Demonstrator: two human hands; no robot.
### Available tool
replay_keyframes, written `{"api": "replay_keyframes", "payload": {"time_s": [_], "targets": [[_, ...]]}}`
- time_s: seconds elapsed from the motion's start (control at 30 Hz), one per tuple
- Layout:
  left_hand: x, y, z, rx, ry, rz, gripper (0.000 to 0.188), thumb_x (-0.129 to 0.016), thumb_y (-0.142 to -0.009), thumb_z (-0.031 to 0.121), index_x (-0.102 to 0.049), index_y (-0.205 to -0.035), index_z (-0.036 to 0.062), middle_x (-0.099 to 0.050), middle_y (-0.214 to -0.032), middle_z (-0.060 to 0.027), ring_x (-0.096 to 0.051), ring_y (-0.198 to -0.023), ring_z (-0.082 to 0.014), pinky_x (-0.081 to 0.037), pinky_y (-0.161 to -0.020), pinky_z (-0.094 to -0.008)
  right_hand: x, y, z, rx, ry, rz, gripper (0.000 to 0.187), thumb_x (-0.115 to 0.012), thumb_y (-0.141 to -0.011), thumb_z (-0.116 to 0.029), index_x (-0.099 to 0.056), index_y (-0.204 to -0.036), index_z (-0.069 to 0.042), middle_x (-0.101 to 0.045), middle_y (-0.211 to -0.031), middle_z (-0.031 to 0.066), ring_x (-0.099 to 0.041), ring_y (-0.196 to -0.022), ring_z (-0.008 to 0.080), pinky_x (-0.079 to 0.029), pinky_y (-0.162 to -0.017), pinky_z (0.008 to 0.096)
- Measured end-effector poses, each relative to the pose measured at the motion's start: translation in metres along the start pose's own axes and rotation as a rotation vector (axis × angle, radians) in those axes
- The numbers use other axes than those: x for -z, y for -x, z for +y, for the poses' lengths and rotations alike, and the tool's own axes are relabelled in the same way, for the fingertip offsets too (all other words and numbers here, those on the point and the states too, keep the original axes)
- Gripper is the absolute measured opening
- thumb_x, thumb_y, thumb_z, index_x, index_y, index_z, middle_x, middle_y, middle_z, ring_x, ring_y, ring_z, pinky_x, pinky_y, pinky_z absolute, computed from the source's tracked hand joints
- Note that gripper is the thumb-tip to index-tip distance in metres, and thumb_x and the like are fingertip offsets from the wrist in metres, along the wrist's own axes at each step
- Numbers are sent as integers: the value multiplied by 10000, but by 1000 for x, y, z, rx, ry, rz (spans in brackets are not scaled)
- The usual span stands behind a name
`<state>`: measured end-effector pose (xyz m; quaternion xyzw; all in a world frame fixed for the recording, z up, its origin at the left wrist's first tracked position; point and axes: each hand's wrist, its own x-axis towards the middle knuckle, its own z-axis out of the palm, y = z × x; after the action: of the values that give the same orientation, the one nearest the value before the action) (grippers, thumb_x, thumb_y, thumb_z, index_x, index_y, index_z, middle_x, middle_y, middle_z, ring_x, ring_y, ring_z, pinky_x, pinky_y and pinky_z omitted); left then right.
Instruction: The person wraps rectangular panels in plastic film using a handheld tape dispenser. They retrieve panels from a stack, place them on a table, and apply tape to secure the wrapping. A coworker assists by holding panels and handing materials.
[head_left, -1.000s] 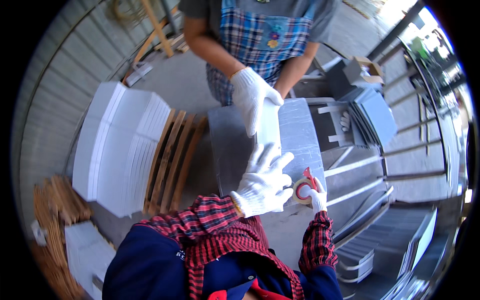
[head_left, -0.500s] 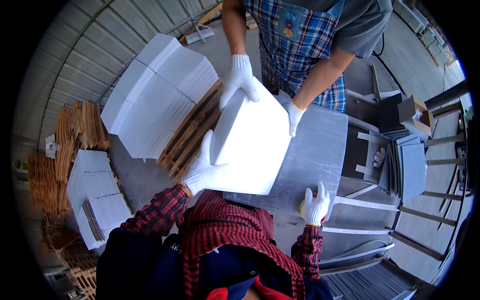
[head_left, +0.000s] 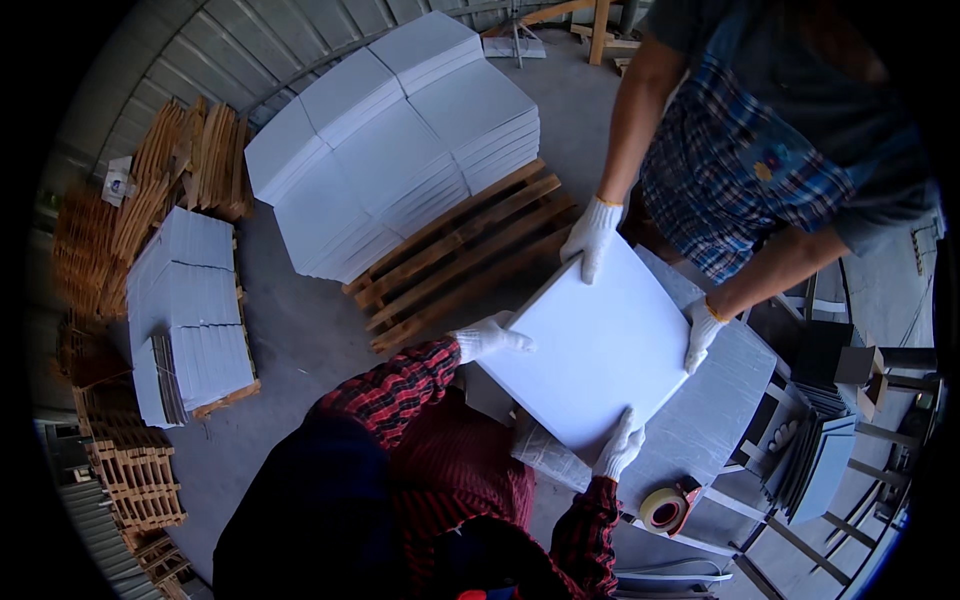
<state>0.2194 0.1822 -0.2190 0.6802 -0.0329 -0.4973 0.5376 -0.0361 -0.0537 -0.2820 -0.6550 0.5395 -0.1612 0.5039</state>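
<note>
At the far left, a low pile of pale flat boards sits beside the large white stack, whose wooden pallet has bare slats facing the desk. The left hand grips the left corner of the white slab, thumb on top, the other fingers mostly hidden. The slab is over the desk's left part and juts past its left edge; whether it touches the top I cannot tell. A co-worker's gloved hand holds its far corner. The right hand, half a second ago at the tape roll, now has its fingers closed on the slab's near edge; the tape lies loose by the desk's near right corner. So four hands share the load, the co-worker's other hand gripping the right corner
</note>
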Motion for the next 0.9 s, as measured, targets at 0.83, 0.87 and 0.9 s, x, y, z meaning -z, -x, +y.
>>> {"api": "replay_keyframes", "payload": {"time_s": [0.83,0.87,0.9], "targets": [[52,-35,-42,52,48,-139,771,-830,-708,400,-550,-1316,18,-636,-1225,-172,-573,-1185,-306,-412,-1006,-386,-22,55,-80,-448,-329,-199,953,-464,-876,-783,-305,-1540,-118,-313,-1564,120,-332,-1402,336,-303,-1143,507],[66,-23,-40,66,47,-151,763,-832,-704,399,-560,-1307,19,-644,-1211,-169,-579,-1176,-302,-419,-999,-381,-35,79,-93,-472,-368,-217,956,-463,-876,-784,-309,-1538,-112,-309,-1563,132,-321,-1408,336,-293,-1150,500],[87,-7,-25,113,37,-173,756,-834,-699,398,-569,-1297,19,-651,-1197,-165,-586,-1166,-299,-426,-991,-377,-36,95,-91,-501,-329,-195,958,-466,-875,-784,-309,-1537,-109,-313,-1560,135,-320,-1409,336,-292,-1152,496]]}}
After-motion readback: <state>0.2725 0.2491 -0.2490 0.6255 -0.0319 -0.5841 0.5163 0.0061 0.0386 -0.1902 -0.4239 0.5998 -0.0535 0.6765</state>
